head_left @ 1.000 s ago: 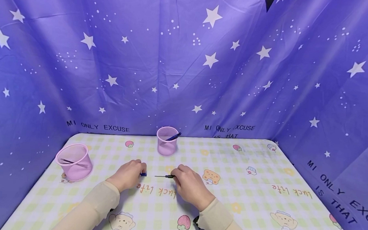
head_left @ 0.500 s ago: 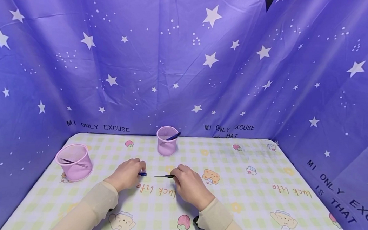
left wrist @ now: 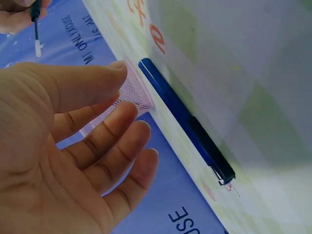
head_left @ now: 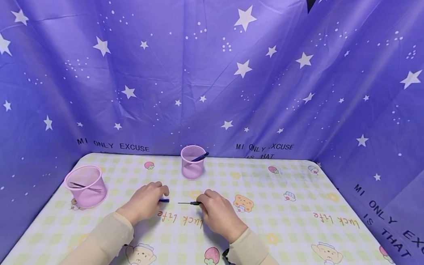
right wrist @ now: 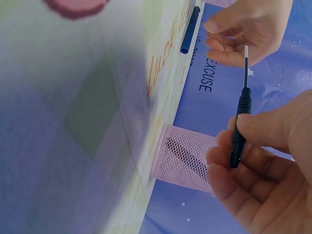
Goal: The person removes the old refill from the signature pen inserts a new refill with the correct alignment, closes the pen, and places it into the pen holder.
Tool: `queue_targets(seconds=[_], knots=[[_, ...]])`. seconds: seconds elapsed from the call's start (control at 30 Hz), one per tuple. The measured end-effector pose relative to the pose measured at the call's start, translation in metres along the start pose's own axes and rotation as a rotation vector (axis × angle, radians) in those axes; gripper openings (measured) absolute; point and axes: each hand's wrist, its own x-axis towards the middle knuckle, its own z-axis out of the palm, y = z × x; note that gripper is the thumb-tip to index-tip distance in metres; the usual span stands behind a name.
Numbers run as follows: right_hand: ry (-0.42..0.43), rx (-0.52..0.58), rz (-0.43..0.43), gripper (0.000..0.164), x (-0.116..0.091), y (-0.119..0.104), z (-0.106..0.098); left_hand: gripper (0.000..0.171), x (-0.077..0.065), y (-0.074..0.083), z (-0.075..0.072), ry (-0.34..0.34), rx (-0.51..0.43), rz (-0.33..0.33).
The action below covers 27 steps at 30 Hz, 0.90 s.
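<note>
A blue pen barrel (head_left: 164,200) lies on the checked tablecloth (head_left: 287,218) just in front of my left hand (head_left: 157,196). In the left wrist view the barrel (left wrist: 185,117) rests on the cloth alone, and the left hand (left wrist: 117,117) hovers beside it with relaxed fingers, holding nothing. My right hand (head_left: 202,201) pinches a thin pen refill (head_left: 189,203) with a black grip, its tip pointing left at the barrel. In the right wrist view, thumb and fingers clamp the refill (right wrist: 241,122) by its black part.
A pink mesh cup (head_left: 192,163) with a blue pen (head_left: 200,157) in it stands behind the hands. A second pink mesh cup (head_left: 86,185) at the left edge holds thin dark refills. Purple star-printed cloth (head_left: 216,68) walls the table on three sides.
My left hand has drawn back slightly towards me and to the left, away from the blue barrel's end. The right hand and refill have not moved.
</note>
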Motion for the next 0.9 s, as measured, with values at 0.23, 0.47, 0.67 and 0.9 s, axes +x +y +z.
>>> queue_targets(seconds=[0.23, 0.47, 0.67, 0.9], knots=[[0.002, 0.000, -0.001, 0.012, 0.000, 0.000, 0.001, 0.026, -0.006, 0.009, -0.003, 0.043, -0.012, 0.023], [0.005, 0.001, -0.001, 0.012, 0.000, 0.000, 0.001, 0.027, -0.010, 0.018, -0.006, 0.065, -0.036, 0.022], [0.010, -0.003, -0.004, 0.012, 0.000, 0.000, 0.000, 0.028, -0.011, 0.024, -0.006, 0.083, -0.052, 0.009], [0.013, -0.003, -0.010, 0.012, 0.000, 0.000, 0.000, 0.029, -0.011, 0.030, -0.003, 0.109, -0.077, 0.005]])
